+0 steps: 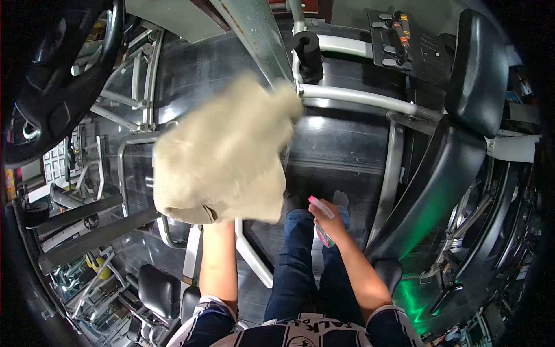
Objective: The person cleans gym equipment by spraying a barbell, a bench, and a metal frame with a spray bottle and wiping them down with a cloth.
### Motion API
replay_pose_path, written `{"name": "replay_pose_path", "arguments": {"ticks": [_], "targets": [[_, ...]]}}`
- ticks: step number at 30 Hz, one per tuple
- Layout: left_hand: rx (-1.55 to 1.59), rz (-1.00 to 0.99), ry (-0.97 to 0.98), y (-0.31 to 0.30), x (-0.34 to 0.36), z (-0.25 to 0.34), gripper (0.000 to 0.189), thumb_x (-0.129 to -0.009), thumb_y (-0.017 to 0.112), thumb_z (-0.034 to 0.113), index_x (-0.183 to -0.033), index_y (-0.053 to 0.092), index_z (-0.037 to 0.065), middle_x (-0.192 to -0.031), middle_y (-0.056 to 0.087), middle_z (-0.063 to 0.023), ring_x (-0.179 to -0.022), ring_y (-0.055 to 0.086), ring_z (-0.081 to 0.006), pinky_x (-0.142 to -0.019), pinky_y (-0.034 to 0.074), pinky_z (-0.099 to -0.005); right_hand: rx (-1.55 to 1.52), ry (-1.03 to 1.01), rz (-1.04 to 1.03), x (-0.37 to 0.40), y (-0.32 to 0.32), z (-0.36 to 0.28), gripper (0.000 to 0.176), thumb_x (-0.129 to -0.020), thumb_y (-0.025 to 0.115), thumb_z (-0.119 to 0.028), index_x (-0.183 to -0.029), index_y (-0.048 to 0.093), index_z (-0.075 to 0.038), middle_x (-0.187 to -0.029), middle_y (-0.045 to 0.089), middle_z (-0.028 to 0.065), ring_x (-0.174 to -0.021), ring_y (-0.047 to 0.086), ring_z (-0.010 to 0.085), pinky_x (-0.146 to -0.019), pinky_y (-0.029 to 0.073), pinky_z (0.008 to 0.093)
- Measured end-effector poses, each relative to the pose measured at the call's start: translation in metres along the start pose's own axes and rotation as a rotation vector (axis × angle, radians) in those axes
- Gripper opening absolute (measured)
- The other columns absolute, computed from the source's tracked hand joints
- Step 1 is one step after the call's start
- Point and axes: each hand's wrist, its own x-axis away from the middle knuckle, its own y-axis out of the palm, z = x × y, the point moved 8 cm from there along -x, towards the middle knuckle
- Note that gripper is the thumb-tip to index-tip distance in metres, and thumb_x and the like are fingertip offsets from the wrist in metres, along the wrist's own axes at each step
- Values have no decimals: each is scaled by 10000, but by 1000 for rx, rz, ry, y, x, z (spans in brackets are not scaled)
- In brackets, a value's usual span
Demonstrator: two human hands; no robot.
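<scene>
A beige cloth point(225, 153), smeared by motion, hangs spread out from the end of my left forearm point(218, 263). The cloth covers my left hand, so its fingers do not show, but it moves with that arm and is held up off the floor. Lower and to the right, my right hand point(330, 221) is wrapped around a small clear spray bottle point(324, 209) with a pink top. The bottle is tilted in front of my jeans, its lower end showing below the fingers.
A black padded bench point(430, 191) with a raised backrest stands on the right. Pale metal frame bars point(370, 98) and a green-grey upright point(254, 37) lie ahead. Hand grips point(402, 34) rest on a dark plate. More gym machines point(87, 220) crowd the left.
</scene>
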Motion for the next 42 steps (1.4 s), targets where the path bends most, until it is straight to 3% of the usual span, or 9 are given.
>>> {"name": "replay_pose_path", "arguments": {"ticks": [5,11,13,18,27,36,39,40,42], "targets": [[-1122,-234,382,127,-63,49,654,-903,623,394,-1440,392,103,-1392,501,-129,-1249,504,-233,-1029,442,-388,-26,-32,50,9,-7,9,363,-935,653,-406,-935,646,-44,-776,619,44,-642,582,135,-606,466,303],[-1522,-222,-51,136,-79,58,596,-924,623,239,-1443,382,73,-1380,514,-134,-1226,523,-190,-1011,440,-321,167,-112,182,23,-42,6,333,-928,655,-364,-945,640,-32,-776,611,98,-734,623,235,-669,460,340],[-1945,-18,553,49,-105,35,594,-934,636,230,-1448,386,67,-1389,504,-95,-1251,496,-219,-1023,424,-337,188,-125,202,29,-52,14,319,-927,649,-346,-944,640,-28,-817,624,118,-764,636,259,-674,466,363],[-932,157,256,-72,-128,5,587,-958,626,271,-1429,392,10,-1394,489,-116,-1256,482,-225,-1062,390,-344,177,-181,242,47,-70,26,238,-907,649,-260,-901,638,-22,-747,608,123,-695,631,292,-634,463,386],[-53,104,382,49,-118,109,552,-989,478,437,-1381,435,50,-1312,533,-130,-1210,512,-286,-1060,404,-452,398,-320,314,62,-74,25,176,-887,658,-194,-883,628,-21,-775,615,167,-712,631,360,-638,481,409],[-55,72,132,-19,-156,26,408,-995,523,276,-1341,487,62,-1302,568,-98,-1184,550,-223,-1046,429,-352,30,-187,363,67,-79,53,114,-887,668,-133,-887,627,-26,-775,622,119,-706,632,253,-632,474,361],[-1131,55,680,-71,-165,57,380,-953,592,267,-1262,537,54,-1187,616,-81,-1107,595,-225,-1002,467,-349,6,-225,385,69,-84,63,124,-896,658,-136,-885,628,-16,-772,615,128,-710,632,280,-637,474,367],[-1140,315,318,-24,-144,74,350,-940,621,249,-1237,563,73,-1151,628,-82,-1070,613,-229,-972,493,-370,95,-303,393,72,-89,50,140,-903,652,-147,-890,632,-9,-772,613,146,-719,630,316,-646,476,382],[-181,197,405,62,-105,94,388,-930,624,169,-1266,512,9,-1119,608,-71,-1000,616,-202,-904,511,-357,143,-281,408,72,-92,48,149,-907,649,-153,-893,633,-5,-783,616,155,-730,629,334,-657,480,392]]}}
